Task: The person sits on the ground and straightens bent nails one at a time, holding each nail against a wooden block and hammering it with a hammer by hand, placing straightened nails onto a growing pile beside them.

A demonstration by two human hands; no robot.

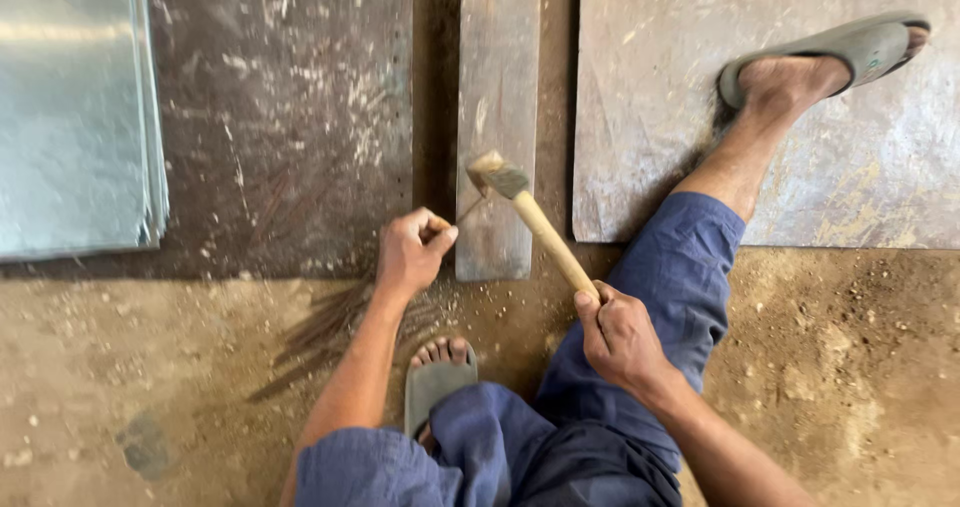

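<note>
We sat on the dirt floor (120,387) with a narrow metal bar (497,117) lying upright through the middle of the frame, its near end just right of our left hand (410,252). That hand was curled into a loose fist at centre frame, the fingers drawn together and pinched on a thin nail (470,208) that slanted up and to the right from the fingertips onto the bar; only a short length of it showed past the thumb. Our right hand (617,335), lower and to the right, had its fingers wrapped tight around the butt of the hammer (530,222). The pale wooden handle ran from that grip up and to the left, and the hammer's head sat over the bar just above and right of the nail's far end, very close to it; we could not tell whether the two touched.

A stack of shiny metal sheets (75,107) lay at the upper left of the frame, well apart from both hands. A dark board (290,97) lay just left of the bar, and a scuffed grey sheet (850,167) filled the upper right, with our right foot in a grey slipper (860,47) resting on it. A scatter of thin dark rods (320,332) lay on the floor below the left hand.
</note>
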